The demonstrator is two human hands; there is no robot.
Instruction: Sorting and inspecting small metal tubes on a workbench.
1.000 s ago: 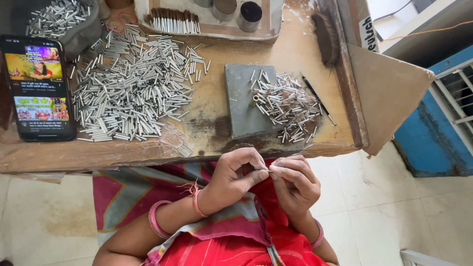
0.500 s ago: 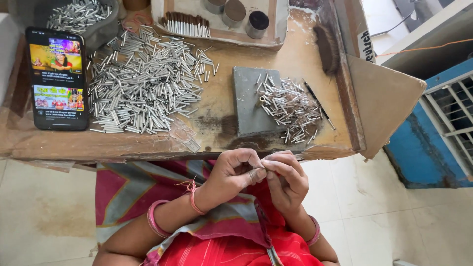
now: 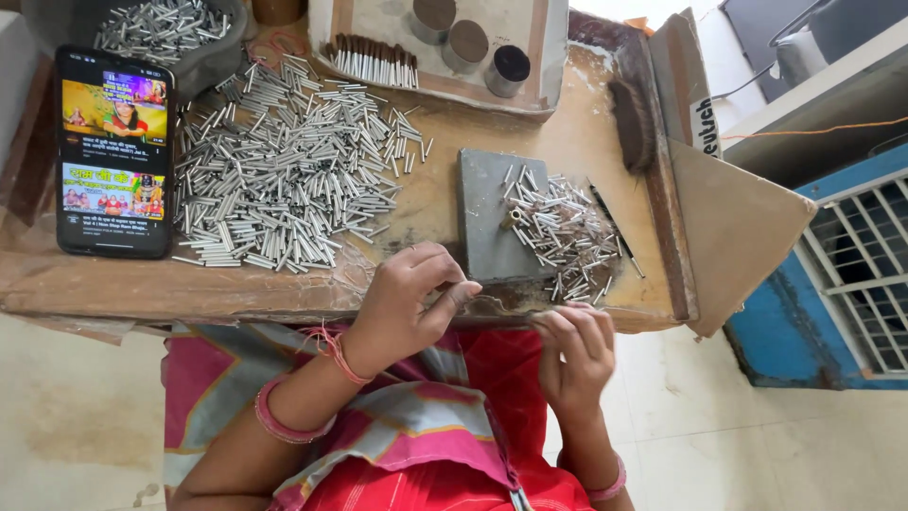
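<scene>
**Two hands at the near edge of a table strewn with small metal tubes**

Seen from above, a worn wooden table (image 3: 586, 142) carries a grey slab (image 3: 487, 227), taken here as the landmark. The left hand (image 3: 409, 301) hovers just beside the slab's near left corner, its fingers curled and the thumb drawn toward the fingertips; whether anything is pinched there cannot be told. The right hand (image 3: 575, 352) sits nearer the person than the slab's near right corner, just off the table edge, with its fingers bent together and slightly blurred; its contents cannot be made out. A small scatter of metal tubes (image 3: 560, 235) lies across the slab's right side. A far bigger heap of tubes (image 3: 284, 185) spreads to the slab's left. Further left lies a phone (image 3: 113, 151) with a lit screen. Beyond the slab sits a tray (image 3: 549, 57).
</scene>
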